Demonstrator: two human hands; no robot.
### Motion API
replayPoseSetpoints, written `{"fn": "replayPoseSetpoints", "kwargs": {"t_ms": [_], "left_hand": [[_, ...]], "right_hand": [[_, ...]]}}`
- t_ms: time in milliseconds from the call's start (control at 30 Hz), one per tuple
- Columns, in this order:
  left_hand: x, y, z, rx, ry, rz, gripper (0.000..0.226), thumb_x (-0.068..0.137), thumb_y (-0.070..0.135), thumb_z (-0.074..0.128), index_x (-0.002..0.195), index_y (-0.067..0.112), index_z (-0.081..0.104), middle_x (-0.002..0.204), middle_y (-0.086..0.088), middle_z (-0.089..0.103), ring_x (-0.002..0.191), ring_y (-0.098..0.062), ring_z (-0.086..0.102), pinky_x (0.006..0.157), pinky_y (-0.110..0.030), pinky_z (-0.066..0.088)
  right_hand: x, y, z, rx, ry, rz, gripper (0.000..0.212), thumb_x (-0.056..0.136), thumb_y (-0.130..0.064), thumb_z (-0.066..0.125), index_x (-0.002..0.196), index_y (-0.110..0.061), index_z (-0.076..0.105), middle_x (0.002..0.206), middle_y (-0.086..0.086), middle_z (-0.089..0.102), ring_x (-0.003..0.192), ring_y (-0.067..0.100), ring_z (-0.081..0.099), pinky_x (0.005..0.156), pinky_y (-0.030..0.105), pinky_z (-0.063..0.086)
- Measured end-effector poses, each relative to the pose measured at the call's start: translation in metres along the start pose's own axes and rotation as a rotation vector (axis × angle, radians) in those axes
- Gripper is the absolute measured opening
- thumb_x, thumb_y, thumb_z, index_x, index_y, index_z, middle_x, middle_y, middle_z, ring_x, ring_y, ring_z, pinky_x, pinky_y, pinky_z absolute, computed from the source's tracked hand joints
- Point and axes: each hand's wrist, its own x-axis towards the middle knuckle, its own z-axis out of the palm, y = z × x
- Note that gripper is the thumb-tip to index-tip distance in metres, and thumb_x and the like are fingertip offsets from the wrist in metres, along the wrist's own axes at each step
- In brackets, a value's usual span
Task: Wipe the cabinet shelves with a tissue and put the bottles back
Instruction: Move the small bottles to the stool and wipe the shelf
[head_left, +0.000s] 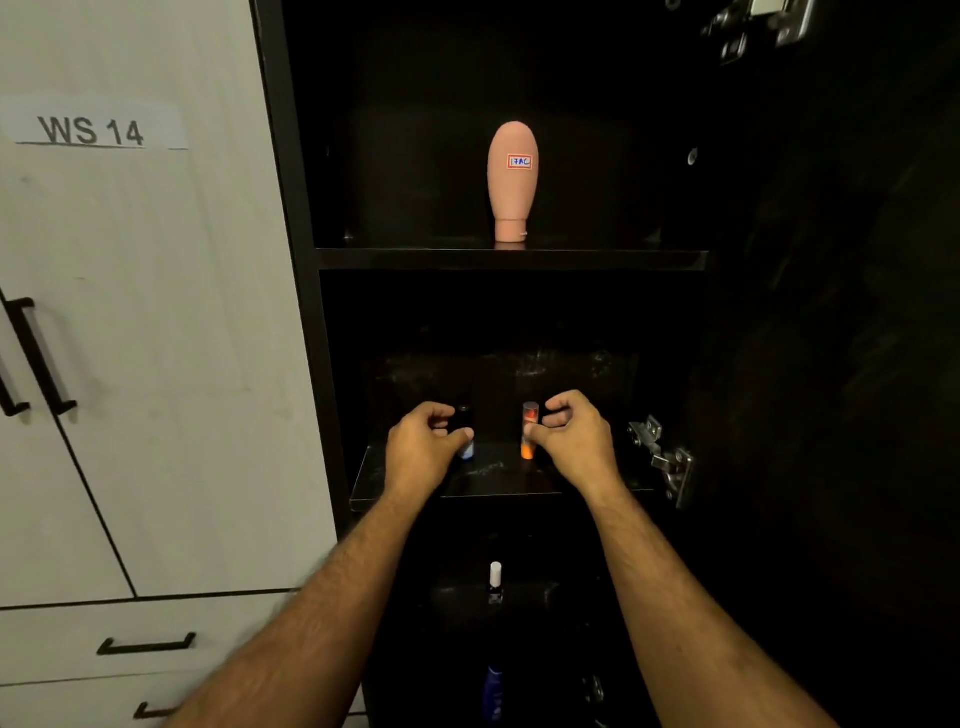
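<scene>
Nearest, below both forearms, a small dark glass bottle with a white cap stands on a dim lower shelf, with a blue plastic bottle lower still. On the glossy black middle shelf the left hand curls its fingers round a small dark bottle with a pale blue base, while the right hand pinches a slim orange cylindrical bottle; the two stand apart with bare shelf between and before them. Above and beyond both grips, a smooth peach oval tube standing on its cap sits alone on the black upper shelf
</scene>
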Motion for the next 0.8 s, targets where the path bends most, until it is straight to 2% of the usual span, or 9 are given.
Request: {"fn": "replayPoseSetpoints", "kwargs": {"t_ms": [133, 200, 300, 400, 500, 600, 800], "left_hand": [[0.002, 0.000, 0.004, 0.025, -0.019, 0.000, 0.043, 0.080, 0.022, 0.077, 0.120, 0.017, 0.061, 0.110, 0.001, 0.065, 0.091, -0.004, 0.058, 0.078, -0.015, 0.045], [0.003, -0.001, 0.003, 0.046, -0.030, 0.014, 0.043, 0.080, 0.021, 0.077, 0.119, 0.017, 0.061, 0.105, 0.003, 0.064, 0.085, -0.002, 0.058, 0.071, -0.010, 0.041], [0.005, -0.001, 0.002, 0.077, -0.046, 0.019, 0.042, 0.079, 0.020, 0.078, 0.118, 0.016, 0.062, 0.099, 0.007, 0.062, 0.080, -0.001, 0.057, 0.063, -0.008, 0.038], [0.003, 0.002, 0.001, 0.103, -0.068, 0.014, 0.042, 0.078, 0.019, 0.079, 0.117, 0.016, 0.063, 0.093, 0.010, 0.058, 0.080, -0.002, 0.057, 0.066, -0.009, 0.039], [-0.001, 0.004, 0.000, 0.124, -0.079, 0.016, 0.042, 0.079, 0.019, 0.078, 0.118, 0.017, 0.063, 0.087, 0.014, 0.056, 0.076, 0.001, 0.055, 0.065, -0.008, 0.038], [-0.005, 0.005, 0.000, 0.141, -0.090, 0.030, 0.036, 0.080, 0.020, 0.077, 0.114, 0.017, 0.064, 0.079, 0.017, 0.055, 0.071, 0.005, 0.053, 0.062, -0.007, 0.036], [-0.023, 0.008, -0.006, 0.124, -0.088, 0.060, 0.029, 0.081, 0.022, 0.077, 0.108, 0.018, 0.068, 0.075, 0.019, 0.055, 0.070, 0.007, 0.053, 0.059, -0.005, 0.035]], "right_hand": [[0.000, -0.001, 0.001, -0.015, -0.055, -0.010, 0.022, 0.077, -0.015, 0.081, 0.092, -0.019, 0.064, 0.070, -0.011, 0.063, 0.069, 0.000, 0.061, 0.060, 0.015, 0.044], [-0.001, -0.001, 0.001, -0.027, -0.067, -0.006, 0.020, 0.077, -0.013, 0.080, 0.090, -0.018, 0.065, 0.066, -0.011, 0.063, 0.066, 0.000, 0.061, 0.061, 0.015, 0.044], [-0.003, 0.000, 0.001, -0.038, -0.078, -0.026, 0.018, 0.078, -0.014, 0.080, 0.088, -0.018, 0.066, 0.066, -0.008, 0.066, 0.067, 0.001, 0.063, 0.062, 0.014, 0.044], [-0.004, 0.000, 0.002, -0.047, -0.069, -0.041, 0.017, 0.078, -0.013, 0.079, 0.086, -0.020, 0.066, 0.068, -0.006, 0.068, 0.069, 0.002, 0.065, 0.063, 0.014, 0.045], [-0.007, 0.000, 0.004, -0.062, -0.057, -0.041, 0.020, 0.079, -0.011, 0.077, 0.080, -0.025, 0.063, 0.068, -0.007, 0.067, 0.067, 0.000, 0.062, 0.061, 0.013, 0.041], [-0.010, -0.001, 0.005, -0.074, -0.044, -0.041, 0.021, 0.080, -0.012, 0.078, 0.078, -0.026, 0.062, 0.068, -0.009, 0.066, 0.069, 0.001, 0.063, 0.063, 0.014, 0.044], [-0.023, -0.001, 0.003, -0.085, -0.028, -0.049, 0.014, 0.080, -0.014, 0.078, 0.081, -0.022, 0.067, 0.072, -0.008, 0.068, 0.071, 0.002, 0.064, 0.064, 0.013, 0.046]]}}
